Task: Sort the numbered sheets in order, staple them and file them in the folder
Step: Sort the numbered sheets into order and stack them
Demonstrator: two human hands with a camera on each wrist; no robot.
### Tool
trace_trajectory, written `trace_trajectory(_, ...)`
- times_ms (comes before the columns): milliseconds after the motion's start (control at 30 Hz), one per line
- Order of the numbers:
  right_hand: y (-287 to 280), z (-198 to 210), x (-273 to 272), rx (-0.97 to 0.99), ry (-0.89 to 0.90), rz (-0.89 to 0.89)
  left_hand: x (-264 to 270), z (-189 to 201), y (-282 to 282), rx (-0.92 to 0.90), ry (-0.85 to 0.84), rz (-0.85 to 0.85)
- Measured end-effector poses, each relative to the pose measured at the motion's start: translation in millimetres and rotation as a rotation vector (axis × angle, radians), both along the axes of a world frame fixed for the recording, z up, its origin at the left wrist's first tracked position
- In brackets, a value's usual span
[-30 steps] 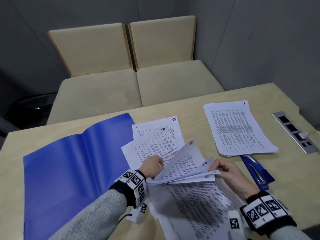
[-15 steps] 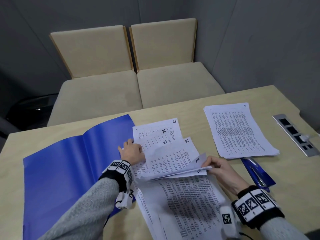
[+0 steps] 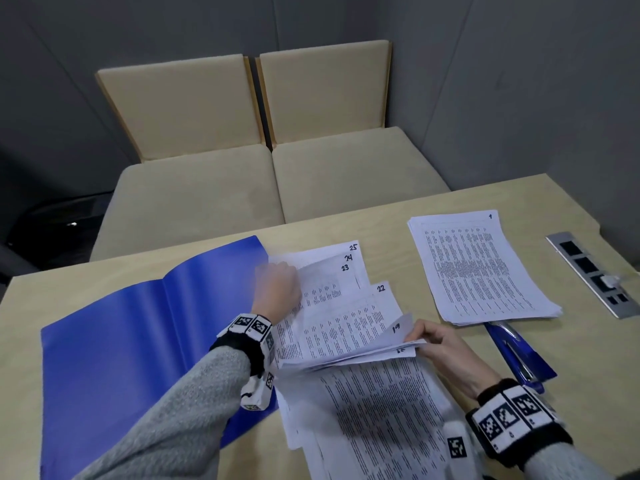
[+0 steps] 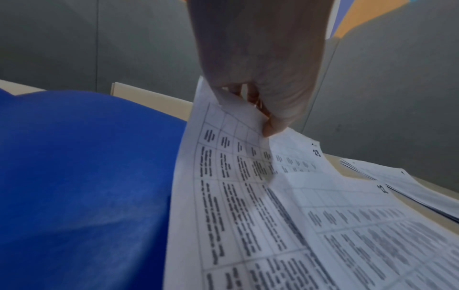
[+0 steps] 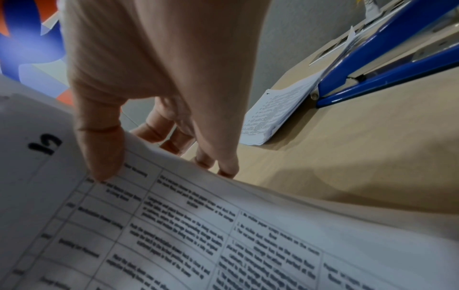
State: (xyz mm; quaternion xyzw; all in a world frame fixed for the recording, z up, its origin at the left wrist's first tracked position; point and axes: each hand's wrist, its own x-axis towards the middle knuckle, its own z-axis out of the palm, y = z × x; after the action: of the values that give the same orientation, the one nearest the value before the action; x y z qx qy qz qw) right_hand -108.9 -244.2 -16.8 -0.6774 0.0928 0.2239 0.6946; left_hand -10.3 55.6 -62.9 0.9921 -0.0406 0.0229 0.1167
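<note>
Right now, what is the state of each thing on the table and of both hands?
Blue folder: open, flat.
Sheet 23: held at its top edge by left hand.
Sheet 19: corner lifted, pinched by right hand.
Sheet 22: lying in the fan.
Stack topped by sheet 1: resting flat, squared.
Blue stapler: lying partly under that stack.

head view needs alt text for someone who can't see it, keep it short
Two hands sort numbered sheets on a wooden table: the left hand pinches sheet 23 beside an open blue folder, the right hand lifts sheet 19. A stack topped by sheet 1 partly covers a blue stapler.
</note>
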Motion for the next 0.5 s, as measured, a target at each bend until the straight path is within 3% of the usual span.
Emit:
trace_trajectory(167, 6.7, -9.9, 8.9, -0.009, 0.011, -0.065, 0.4, -7.6, -3.8, 0.003, 0.039, 0.080)
trace_trajectory(300, 19.3, -29.7, 25.8, -0.177, -0.015, -0.239, -19.3, -0.3, 1.9, -0.207, 0.151, 0.447)
trace_trajectory(400, 24.6, -50.1, 33.5, -0.603, -0.056, -0.175, -44.6, 2.7, 17.2, -0.538, 0.226, 0.789)
trace_trajectory(433, 25.8, -50.7, 33.2, -0.764, -0.012, -0.140, -54.1, -2.3, 22.1, -0.654, 0.289, 0.835)
trace_trajectory(500, 29.3, -49.8, 29.8, -0.902, 0.120, -0.122, -73.5, -11.1, 25.3, -0.829, 0.450, 0.883)
